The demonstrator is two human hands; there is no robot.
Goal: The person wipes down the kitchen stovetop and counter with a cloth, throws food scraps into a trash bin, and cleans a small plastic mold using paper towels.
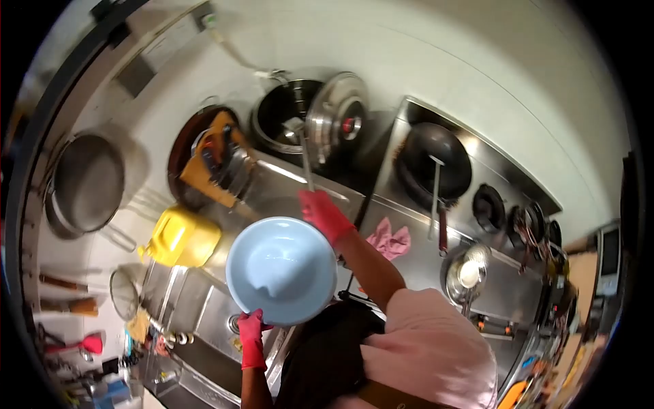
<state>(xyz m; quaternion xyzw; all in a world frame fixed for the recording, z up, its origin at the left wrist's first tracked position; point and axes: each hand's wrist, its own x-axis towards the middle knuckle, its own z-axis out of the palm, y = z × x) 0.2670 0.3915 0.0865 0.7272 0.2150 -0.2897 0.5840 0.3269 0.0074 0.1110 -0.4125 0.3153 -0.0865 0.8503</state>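
Observation:
My left hand, in a pinkish-red rubber glove, grips the near rim of a light blue plastic basin. Only a shadow and some reflected light show inside the basin. With the same kind of glove on, my right hand is closed on the handle of a long metal ladle, just beyond the basin's far rim. The ladle's head is at the mouth of a deep dark pot; blur hides whether it carries anything. A shiny metal lid with a red-centred knob leans upright beside the pot.
Left of the basin are a yellow jug and a steel sink. Behind, a rack of knives stands near a wooden board. On the right, a black wok sits on the stove, with a pink cloth in front.

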